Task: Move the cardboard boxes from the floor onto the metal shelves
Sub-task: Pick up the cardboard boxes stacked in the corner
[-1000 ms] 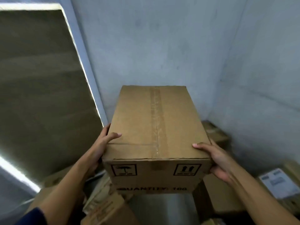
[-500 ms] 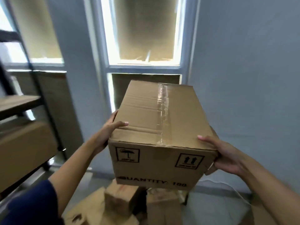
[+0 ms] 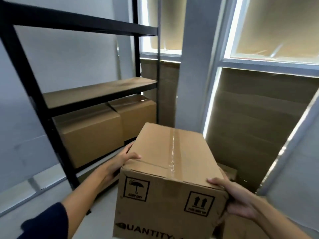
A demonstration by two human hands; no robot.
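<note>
1. Since the earlier frames the view has been swung leftward: the black metal shelves (image 3: 76, 94), only an edge half a second ago, now fill the upper left, and the carried box is seen lower and closer to the camera.
2. The cardboard box (image 3: 170, 178) is held off the floor between both hands, its taped top facing up and its printed end — umbrella mark, arrows mark, "QUANTITY" lettering — turned toward the person.
3. The left hand (image 3: 123, 160) is clamped on the box's left side near the top edge; the thumb is laid over the top face, the other fingers are pressed against the side.
4. The right hand (image 3: 239, 198) is clamped on the near right corner, with the thumb laid along the top edge and the fingers wrapped round the side — their tips are hidden behind the box.
5. Ahead of the left hand and slightly to its left, two stored boxes (image 3: 103, 130) are seen side by side on a lower shelf, touching each other.
6. Above them a bare wooden shelf board (image 3: 96, 92) is carried in the frame.
7. Beyond the right hand, covered windows (image 3: 269, 94) are edged with bright light.
8. A dark sleeve (image 3: 46, 221) is visible on the left forearm.
</note>
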